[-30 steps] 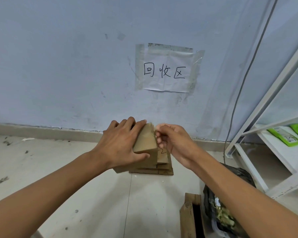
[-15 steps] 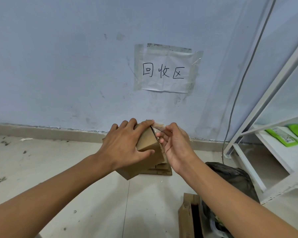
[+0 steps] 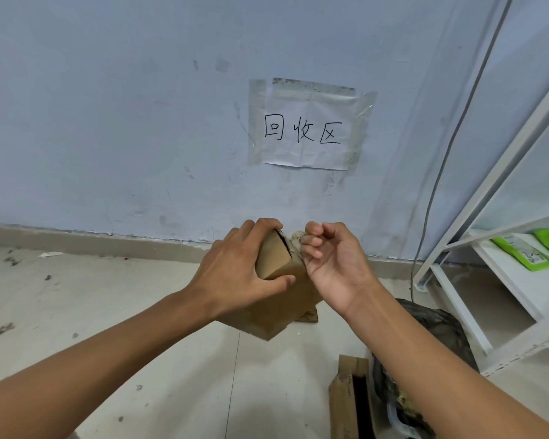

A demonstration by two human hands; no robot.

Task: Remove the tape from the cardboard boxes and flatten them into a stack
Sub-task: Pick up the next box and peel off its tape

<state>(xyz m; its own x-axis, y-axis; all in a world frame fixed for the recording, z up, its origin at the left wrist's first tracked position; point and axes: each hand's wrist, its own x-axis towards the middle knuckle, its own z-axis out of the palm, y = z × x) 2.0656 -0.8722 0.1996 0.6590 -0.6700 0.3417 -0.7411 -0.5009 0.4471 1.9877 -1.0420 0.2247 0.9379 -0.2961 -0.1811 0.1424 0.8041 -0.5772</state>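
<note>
My left hand (image 3: 240, 274) grips a small brown cardboard box (image 3: 279, 304), held tilted above the floor with its top seam turned toward the wall. My right hand (image 3: 333, 261) is at the box's top right edge, palm toward me, fingers curled and pinching a strip of clear tape (image 3: 295, 237) that lifts off the seam. Behind and under the held box, a corner of flattened cardboard pieces (image 3: 309, 316) shows on the floor; the rest is hidden.
A paper sign (image 3: 305, 131) is taped to the blue wall ahead. A white metal shelf (image 3: 488, 280) stands at the right with green packets (image 3: 523, 251). A black bag (image 3: 431, 343) and another open cardboard box (image 3: 349, 397) lie near my right forearm. A cable (image 3: 447, 153) hangs down the wall.
The left hand lifted and tilted the box off the flattened pile. The right hand turned palm-up and pulled the tape strip up and away from the top seam.
</note>
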